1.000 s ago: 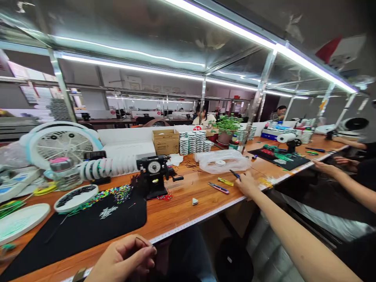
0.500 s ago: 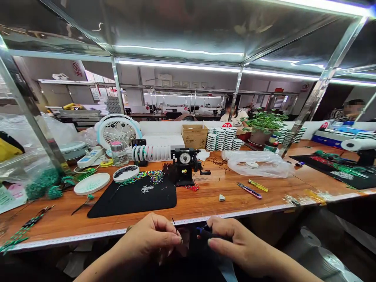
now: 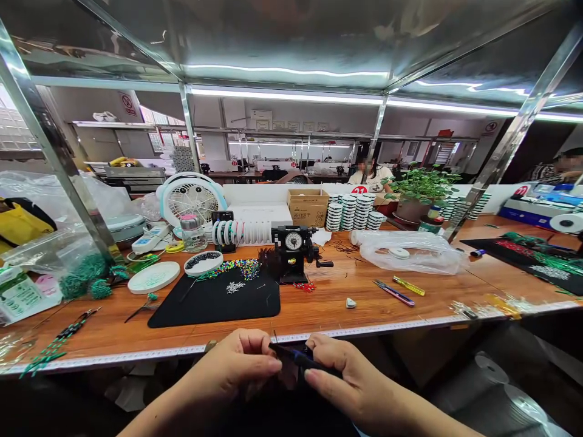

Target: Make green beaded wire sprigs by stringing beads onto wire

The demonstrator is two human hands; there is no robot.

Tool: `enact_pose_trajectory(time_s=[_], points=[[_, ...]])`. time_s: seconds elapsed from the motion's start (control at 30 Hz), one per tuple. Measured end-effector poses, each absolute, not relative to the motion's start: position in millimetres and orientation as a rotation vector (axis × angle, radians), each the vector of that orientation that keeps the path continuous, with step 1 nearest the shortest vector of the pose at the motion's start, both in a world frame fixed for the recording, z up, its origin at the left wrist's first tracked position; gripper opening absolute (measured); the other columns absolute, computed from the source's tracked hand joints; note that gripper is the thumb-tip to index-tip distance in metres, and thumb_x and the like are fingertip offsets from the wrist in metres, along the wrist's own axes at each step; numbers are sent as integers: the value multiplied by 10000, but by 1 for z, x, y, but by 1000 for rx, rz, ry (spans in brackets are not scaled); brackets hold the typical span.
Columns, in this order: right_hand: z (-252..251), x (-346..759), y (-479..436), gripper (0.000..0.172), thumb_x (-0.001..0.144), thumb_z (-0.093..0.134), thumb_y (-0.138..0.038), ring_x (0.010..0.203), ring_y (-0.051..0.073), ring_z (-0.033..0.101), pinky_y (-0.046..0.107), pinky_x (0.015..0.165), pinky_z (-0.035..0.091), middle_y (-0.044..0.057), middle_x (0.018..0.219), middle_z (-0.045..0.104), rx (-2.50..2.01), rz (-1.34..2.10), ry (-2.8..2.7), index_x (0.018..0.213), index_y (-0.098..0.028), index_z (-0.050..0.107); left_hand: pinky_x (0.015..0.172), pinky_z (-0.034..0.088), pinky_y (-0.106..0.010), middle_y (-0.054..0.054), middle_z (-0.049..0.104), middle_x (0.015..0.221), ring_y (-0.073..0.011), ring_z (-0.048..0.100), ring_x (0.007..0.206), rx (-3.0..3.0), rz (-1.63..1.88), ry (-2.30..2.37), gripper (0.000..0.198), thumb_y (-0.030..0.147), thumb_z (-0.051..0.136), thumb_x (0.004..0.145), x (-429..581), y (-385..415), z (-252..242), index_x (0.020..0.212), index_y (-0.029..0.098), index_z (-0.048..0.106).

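In front of the table edge, my left hand [image 3: 248, 359] pinches a thin dark cord [image 3: 275, 335] between thumb and fingertips, its end poking upward. My right hand [image 3: 342, 371] is wrapped round a black-and-blue hand tool [image 3: 298, 357]. Whether it is a pair of snips or pliers I cannot make out. The tool's dark, narrow tip points left and reaches the fingertips of my left hand, beside the cord. My own fingers cover part of the handles. Below both hands, things are too dark to tell.
A black mat [image 3: 218, 303] holds colourful and white beads. Behind it stand a hand-cranked winder [image 3: 291, 255] and a white dish of dark beads [image 3: 203, 264]. A utility knife [image 3: 394, 292], a yellow-handled tool [image 3: 409, 285] and a white triangular piece [image 3: 350, 303] lie to the right.
My right hand has moved left with the tool, bringing its tip from a gap away right up to my left fingertips. The view has shifted slightly.
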State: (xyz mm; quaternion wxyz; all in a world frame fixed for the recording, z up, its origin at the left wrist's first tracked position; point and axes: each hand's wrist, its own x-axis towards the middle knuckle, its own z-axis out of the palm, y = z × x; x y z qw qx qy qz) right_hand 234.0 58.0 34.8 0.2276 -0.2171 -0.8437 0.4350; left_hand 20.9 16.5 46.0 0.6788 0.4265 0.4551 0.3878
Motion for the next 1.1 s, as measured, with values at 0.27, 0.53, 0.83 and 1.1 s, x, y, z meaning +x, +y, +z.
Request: enact_pose_trajectory(time_s=[0.27, 0.53, 0.83, 1.1], points=[[13, 216, 66, 308, 889, 446, -367, 705, 136, 480, 247, 670, 377, 8, 733, 513, -753, 1313, -1957, 696, -156, 560, 503, 326, -213, 15, 555, 549, -95, 442, 506, 1116, 1138, 1333, 276, 398, 655, 728, 16, 20, 31, 646, 136, 620], [17, 210, 46, 272, 872, 467, -306, 760, 157, 474, 267, 698, 383, 37, 797, 525, -831, 1196, -2046, 663, -158, 560, 580, 409, -193, -21, 622, 693, -81, 506, 583, 803, 1314, 1178, 195, 315, 677, 737, 16, 18, 24, 793, 129, 689], [13, 200, 46, 276, 886, 439, -271, 777, 157, 488, 264, 700, 381, 43, 807, 523, -848, 1116, -2076, 682, -159, 587, 553, 416, -203, -32, 620, 669, -92, 513, 563, 826, 1269, 1172, 210, 321, 669, 743, 19, 14, 21, 691, 118, 670], [12, 205, 48, 280, 888, 422, -272, 746, 166, 469, 280, 680, 367, 47, 782, 518, -896, 978, -2126, 678, -164, 573, 672, 468, -229, -75, 644, 1049, -194, 582, 882, 1227, 1246, 1451, 300, 370, 623, 760, 9, 16, 30, 1006, 202, 664]])
